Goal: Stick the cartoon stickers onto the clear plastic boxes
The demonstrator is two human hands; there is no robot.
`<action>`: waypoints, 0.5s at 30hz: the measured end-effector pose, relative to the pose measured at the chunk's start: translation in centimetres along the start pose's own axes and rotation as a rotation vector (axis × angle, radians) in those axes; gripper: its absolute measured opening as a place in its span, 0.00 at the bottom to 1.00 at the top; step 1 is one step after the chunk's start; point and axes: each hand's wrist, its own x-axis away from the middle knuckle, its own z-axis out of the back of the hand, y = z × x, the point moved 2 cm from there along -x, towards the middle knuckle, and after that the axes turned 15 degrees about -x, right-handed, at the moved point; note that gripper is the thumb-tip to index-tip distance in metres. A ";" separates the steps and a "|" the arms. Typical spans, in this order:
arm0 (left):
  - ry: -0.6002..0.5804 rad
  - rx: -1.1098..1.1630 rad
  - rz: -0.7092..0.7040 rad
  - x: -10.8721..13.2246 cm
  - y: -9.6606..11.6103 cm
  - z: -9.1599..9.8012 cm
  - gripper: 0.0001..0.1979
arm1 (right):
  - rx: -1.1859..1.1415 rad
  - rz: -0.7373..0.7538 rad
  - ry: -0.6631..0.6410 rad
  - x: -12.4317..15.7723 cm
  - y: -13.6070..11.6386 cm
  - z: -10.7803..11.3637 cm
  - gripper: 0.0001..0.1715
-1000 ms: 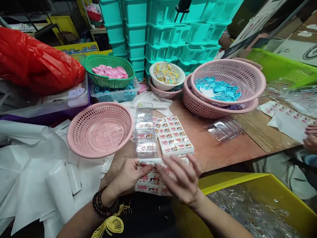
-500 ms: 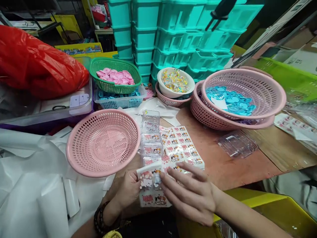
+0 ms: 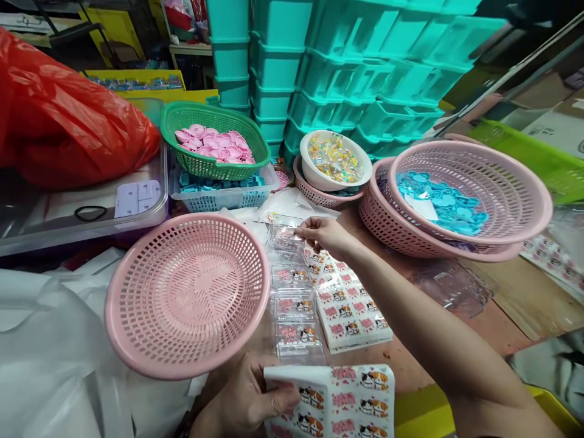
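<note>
1. Left hand [image 3: 244,398] grasps a sheet of cat stickers [image 3: 360,401] by its left edge, thumb lying across the printed face, near the front of the table [image 3: 408,366]
2. Right hand [image 3: 326,235] is stretched out to the far end of the row of clear cases [image 3: 294,305]; thumb and finger are drawn together and appear to pinch a single sticker [image 3: 285,233] over a far case, though whether it is already stuck down I cannot tell
3. Done, as far as shows: three cases nearer the body each bear a pink-lettered cat sticker, seemingly one per case
4. In hand, it seems: the far case under the right fingertips, the sticker there being too blurred to judge for straightness
5. Left, by my reading: the rest of the row's far end, where no other sticker is clear to see, and perhaps the loose clear cases [image 3: 456,289] lying apart on the right
6. Supply looks ample: the held sheet carries several stickers, and a stack of printed sheets [image 3: 353,307] lies just beside the row
</note>
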 end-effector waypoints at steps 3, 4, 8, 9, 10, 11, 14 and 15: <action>-0.016 -0.014 0.041 0.1 -0.3 0.1 0.23 | 0.052 -0.033 0.010 -0.3 -0.1 -0.3 0.19; -0.019 -0.012 0.055 0.2 -0.2 0.2 0.23 | 0.066 -0.038 0.014 -0.4 -0.1 -0.3 0.20; -0.014 0.037 0.130 0.5 0.3 0.2 0.22 | 0.108 -0.028 0.042 -0.5 0.0 -0.5 0.21; -0.010 0.049 0.145 0.5 0.4 0.2 0.22 | 0.120 -0.023 0.052 -0.6 0.0 -0.5 0.20; -0.010 0.056 0.155 0.6 0.5 0.2 0.23 | 0.134 -0.018 0.062 -0.6 0.0 -0.5 0.20; -0.008 0.058 0.158 0.6 0.6 0.2 0.23 | 0.148 -0.015 0.072 -0.6 0.0 -0.6 0.20; -0.012 0.064 0.160 0.6 0.7 0.2 0.23 | 0.176 -0.013 0.089 -0.7 0.0 -0.6 0.18; -0.016 0.066 0.160 0.6 0.7 0.2 0.23 | 0.181 -0.014 0.091 -0.7 0.1 -0.7 0.18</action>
